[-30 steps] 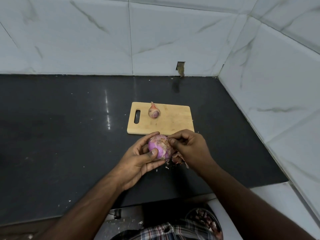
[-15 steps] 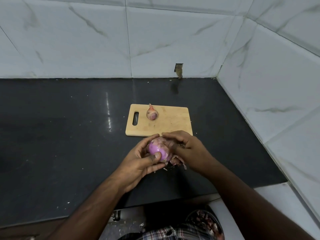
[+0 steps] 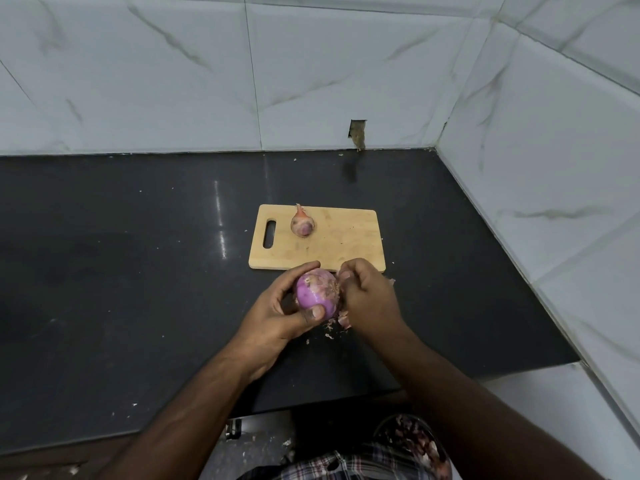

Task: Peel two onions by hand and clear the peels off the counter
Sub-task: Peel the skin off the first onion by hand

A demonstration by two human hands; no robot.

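Observation:
My left hand (image 3: 277, 315) grips a purple onion (image 3: 316, 294) just above the black counter, thumb on its near side, fingers curled behind it. Dry skin shreds still cling to the onion's top. My right hand (image 3: 367, 296) is at the onion's right side with curled fingers pinching peel there. Loose peels (image 3: 341, 323) lie on the counter under both hands. A second, smaller onion (image 3: 303, 224) with its skin and tip on sits on the wooden cutting board (image 3: 343, 240) behind my hands.
The black counter (image 3: 138, 271) stretches left, flecked with small peel bits. White marble-tiled walls close off the back and right. A round container with peels (image 3: 415, 445) sits below the counter's front edge, near my right forearm.
My right hand has shifted from over the onion's top to its right side, uncovering more of the onion. The left hand keeps its grip and has barely moved.

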